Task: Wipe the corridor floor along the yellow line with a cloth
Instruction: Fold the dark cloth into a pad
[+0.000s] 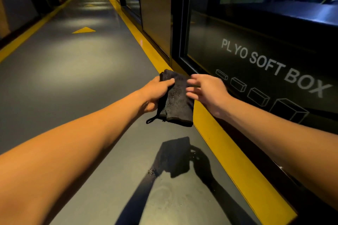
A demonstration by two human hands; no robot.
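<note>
Over corridor floor (pixel 87 71), left hand (pixel 155 93) grips cloth (pixel 176 102) (folded).

Both bare forearms extended forward, raised off floor. Left hand (pixel 155 93) gripped cloth (pixel 176 100), thumb on top. Right hand (pixel 206 91) just beside cloth, fingers spread, relaxed, holding nothing.

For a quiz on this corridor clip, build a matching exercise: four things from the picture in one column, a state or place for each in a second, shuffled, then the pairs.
Things:
1. dark terry cloth
2. right hand
3. yellow triangular floor arrow
4. yellow floor line

States or places:
A. runs along the base of the glass wall
B. fingers spread, beside the cloth
C. gripped in the left hand, off the floor
D. painted mid-corridor, further ahead

Pairs: 1-C, 2-B, 3-D, 4-A
</note>
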